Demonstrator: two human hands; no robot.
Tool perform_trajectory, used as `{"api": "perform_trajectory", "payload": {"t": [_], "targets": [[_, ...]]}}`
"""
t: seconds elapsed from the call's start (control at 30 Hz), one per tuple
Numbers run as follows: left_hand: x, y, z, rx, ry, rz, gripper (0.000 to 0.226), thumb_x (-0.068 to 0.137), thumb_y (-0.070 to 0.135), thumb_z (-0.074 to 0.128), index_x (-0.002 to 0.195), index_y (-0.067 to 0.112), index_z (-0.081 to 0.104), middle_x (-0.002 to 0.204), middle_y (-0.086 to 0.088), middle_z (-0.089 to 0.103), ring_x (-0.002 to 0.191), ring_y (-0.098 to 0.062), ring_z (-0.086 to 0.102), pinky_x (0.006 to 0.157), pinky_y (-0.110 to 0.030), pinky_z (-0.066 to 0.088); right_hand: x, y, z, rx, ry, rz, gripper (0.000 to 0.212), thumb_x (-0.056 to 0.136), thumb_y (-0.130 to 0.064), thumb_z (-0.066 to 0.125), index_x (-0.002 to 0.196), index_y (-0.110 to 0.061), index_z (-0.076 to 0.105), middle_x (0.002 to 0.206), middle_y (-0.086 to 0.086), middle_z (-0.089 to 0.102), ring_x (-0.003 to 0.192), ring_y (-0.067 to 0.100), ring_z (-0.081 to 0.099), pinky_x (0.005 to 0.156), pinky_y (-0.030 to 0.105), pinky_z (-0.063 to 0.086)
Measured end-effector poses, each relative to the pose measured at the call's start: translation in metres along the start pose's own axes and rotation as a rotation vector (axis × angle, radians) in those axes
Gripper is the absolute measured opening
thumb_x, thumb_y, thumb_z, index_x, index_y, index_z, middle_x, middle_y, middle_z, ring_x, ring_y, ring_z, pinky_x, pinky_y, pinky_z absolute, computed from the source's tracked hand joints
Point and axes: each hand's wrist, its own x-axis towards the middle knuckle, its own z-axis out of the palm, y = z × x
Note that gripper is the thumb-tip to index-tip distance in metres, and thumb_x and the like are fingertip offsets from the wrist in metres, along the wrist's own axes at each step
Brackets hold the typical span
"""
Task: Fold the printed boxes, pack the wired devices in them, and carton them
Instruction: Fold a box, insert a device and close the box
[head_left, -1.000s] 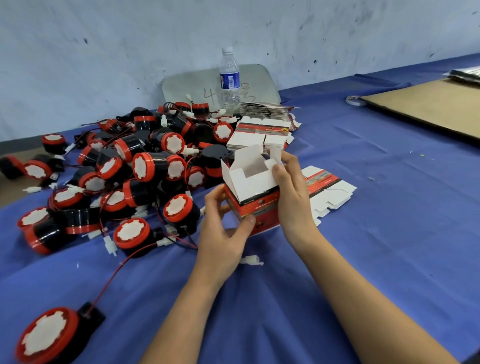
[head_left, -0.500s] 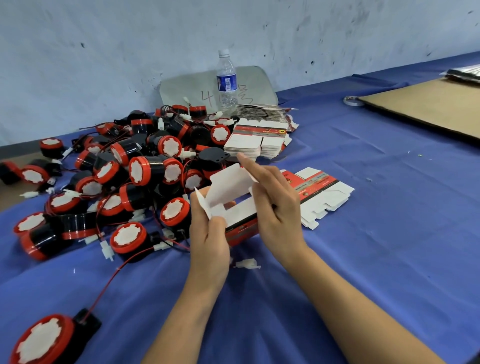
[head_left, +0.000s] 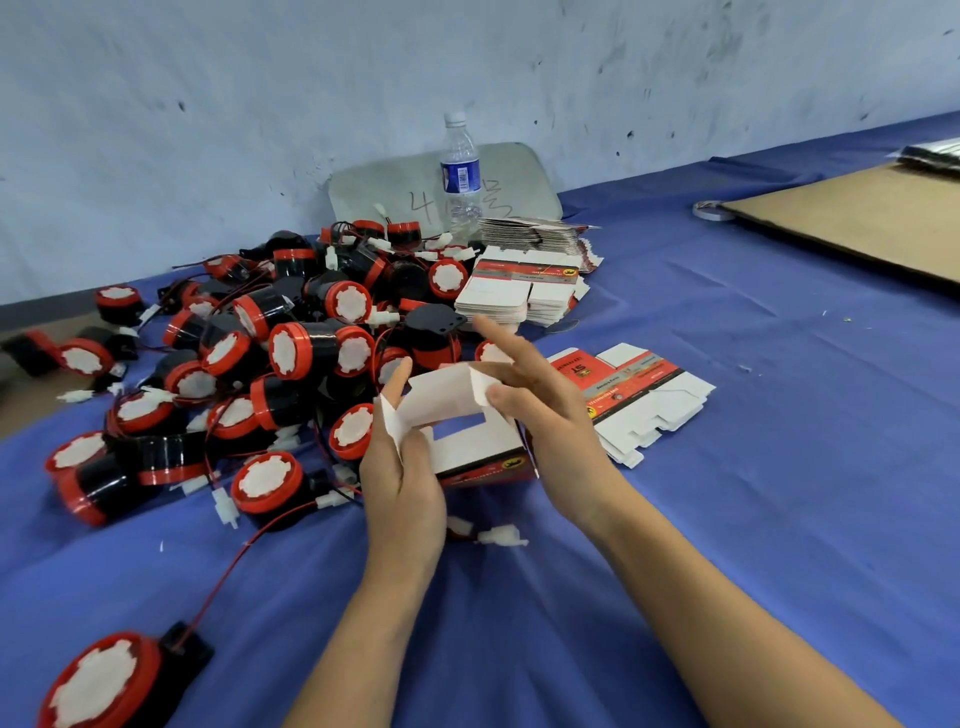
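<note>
Both hands hold one red-and-white printed box (head_left: 470, 441) above the blue cloth, its white flaps up. My left hand (head_left: 402, 483) grips the left side with a side flap under its thumb. My right hand (head_left: 540, 400) pinches the top flap, forefinger stretched out. A heap of black-and-red wired devices (head_left: 291, 353) lies to the left, with one more device (head_left: 101, 680) at the near left corner. Flat unfolded boxes (head_left: 644, 395) lie just right of my hands. Two stacks of flat boxes (head_left: 519, 291) sit behind.
A water bottle (head_left: 460, 171) stands at the wall in front of a grey board (head_left: 519, 176). A brown cardboard sheet (head_left: 857, 218) and a tape roll (head_left: 710, 210) lie far right. White connector plugs (head_left: 501, 535) lie near my wrists. The blue cloth (head_left: 779, 493) covers the table.
The box has tipped from open-upright to lying lower in my hands, and my fingers have folded its white flaps over the opening.
</note>
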Motion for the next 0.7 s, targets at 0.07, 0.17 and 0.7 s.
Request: {"api": "perform_trajectory", "payload": {"t": [0.07, 0.17, 0.7], "targets": [[0.001, -0.003, -0.001, -0.011, 0.015, -0.017, 0.046, 0.094, 0.014, 0.039, 0.135, 0.033, 0.05, 0.124, 0.007, 0.061, 0.107, 0.0, 0.058, 0.081, -0.012, 0.049, 0.001, -0.003, 0.0, 0.018, -0.025, 0.013, 0.055, 0.079, -0.006, 0.046, 0.134, -0.016, 0.054, 0.096, -0.007, 0.071, 0.095, 0.009, 0.061, 0.083, 0.02, 0.047], [0.003, -0.005, 0.0, -0.068, 0.042, -0.095, 0.04, 0.099, 0.008, 0.039, 0.13, 0.026, 0.054, 0.115, 0.005, 0.064, 0.092, 0.005, 0.062, 0.069, -0.009, 0.049, 0.0, -0.004, -0.001, 0.026, -0.057, 0.018, 0.052, 0.08, -0.006, 0.046, 0.129, -0.02, 0.056, 0.101, 0.004, 0.071, 0.094, 0.015, 0.06, 0.081, 0.022, 0.047], [0.013, -0.007, 0.0, -0.218, 0.049, -0.265, 0.021, 0.1, 0.031, 0.047, 0.102, 0.027, 0.067, 0.09, 0.006, 0.075, 0.084, -0.013, 0.07, 0.075, -0.036, 0.053, -0.003, -0.003, -0.001, -0.305, -0.091, -0.08, 0.06, 0.082, -0.007, 0.05, 0.139, -0.026, 0.048, 0.124, -0.015, 0.065, 0.12, 0.019, 0.051, 0.101, 0.028, 0.039]]}}
